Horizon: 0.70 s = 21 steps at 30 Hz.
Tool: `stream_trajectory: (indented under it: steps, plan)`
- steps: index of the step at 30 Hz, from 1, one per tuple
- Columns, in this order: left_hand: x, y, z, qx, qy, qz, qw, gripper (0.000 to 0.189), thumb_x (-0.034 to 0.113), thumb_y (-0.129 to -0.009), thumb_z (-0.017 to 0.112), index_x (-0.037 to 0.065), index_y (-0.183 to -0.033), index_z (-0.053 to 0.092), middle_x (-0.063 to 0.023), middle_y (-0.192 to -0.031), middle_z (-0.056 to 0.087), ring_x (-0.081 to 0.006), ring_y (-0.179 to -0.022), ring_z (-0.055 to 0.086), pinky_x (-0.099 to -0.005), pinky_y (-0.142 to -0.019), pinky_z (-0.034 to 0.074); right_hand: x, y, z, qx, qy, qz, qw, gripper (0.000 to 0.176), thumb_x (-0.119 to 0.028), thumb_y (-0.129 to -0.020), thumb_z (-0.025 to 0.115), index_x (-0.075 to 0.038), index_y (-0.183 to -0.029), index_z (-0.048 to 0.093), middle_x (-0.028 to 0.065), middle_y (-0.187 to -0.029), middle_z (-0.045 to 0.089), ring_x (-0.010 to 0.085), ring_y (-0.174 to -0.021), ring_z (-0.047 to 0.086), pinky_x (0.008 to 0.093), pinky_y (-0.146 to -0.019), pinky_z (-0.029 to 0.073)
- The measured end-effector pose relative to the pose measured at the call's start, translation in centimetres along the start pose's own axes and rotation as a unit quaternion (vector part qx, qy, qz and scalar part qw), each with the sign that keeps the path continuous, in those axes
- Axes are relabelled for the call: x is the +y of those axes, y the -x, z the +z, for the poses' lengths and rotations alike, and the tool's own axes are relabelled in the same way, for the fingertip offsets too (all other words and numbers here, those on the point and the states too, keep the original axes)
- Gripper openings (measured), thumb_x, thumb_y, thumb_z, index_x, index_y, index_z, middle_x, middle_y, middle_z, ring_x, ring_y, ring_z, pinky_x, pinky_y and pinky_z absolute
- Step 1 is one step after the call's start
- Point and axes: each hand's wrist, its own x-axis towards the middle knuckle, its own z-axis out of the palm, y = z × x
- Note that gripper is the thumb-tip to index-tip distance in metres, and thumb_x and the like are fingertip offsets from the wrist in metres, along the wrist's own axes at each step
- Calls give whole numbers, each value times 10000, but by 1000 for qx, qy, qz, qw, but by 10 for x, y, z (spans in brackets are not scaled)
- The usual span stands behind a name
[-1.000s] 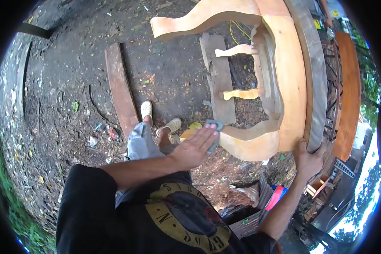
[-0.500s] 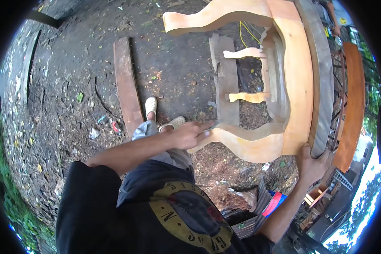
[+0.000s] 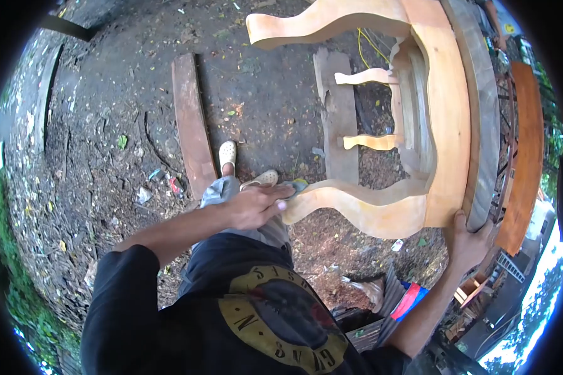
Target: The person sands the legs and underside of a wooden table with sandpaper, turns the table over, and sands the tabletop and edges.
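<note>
A pale wooden furniture frame [image 3: 450,119] with wavy legs and a grey board [image 3: 485,125] along its right side fills the upper right. My left hand [image 3: 259,206] is at the tip of the nearest curved leg [image 3: 369,215]. Under its closed fingers shows a small greyish sheet [image 3: 299,185], which looks like sandpaper, though most of it is hidden. My right hand [image 3: 468,244] grips the frame's near corner, thumb on top; its other fingers are partly hidden below the edge.
A reddish-brown plank [image 3: 191,125] and a worn grey board [image 3: 339,119] lie on the littered dirt ground. An orange-brown wooden panel [image 3: 525,156] stands at the right. Another person's arm [image 3: 497,31] shows at the top right. Corrugated sheet metal [image 3: 391,294] lies near my right forearm.
My left hand has slid left and slightly down along the leg to its tip, fingers straighter than before. The right hand keeps its grip on the corner.
</note>
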Motion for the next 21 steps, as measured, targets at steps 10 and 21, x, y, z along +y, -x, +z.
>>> stream_trajectory:
  steps: [10,21]
  plan:
    - [9,10,-2,22,-33,-16,999,608,388,-1159,341,-57,-1561,445,-268,-1586,502,-413,-1489,465,-439,-1300,309,-7,2,-6,-19,-10,8,1000,681,-572,-766,775,-67,-1203,640,292,-986,756,490,-942,739,574,-827,566]
    - [-7,-3,11,65,13,-32,997,585,399,-1158,333,-18,-1529,509,-297,-1431,621,-471,-1303,606,-480,-1186,448,-10,-1,-8,-46,10,40,998,685,-561,-771,765,-94,-1257,645,297,-985,758,491,-942,741,565,-828,571]
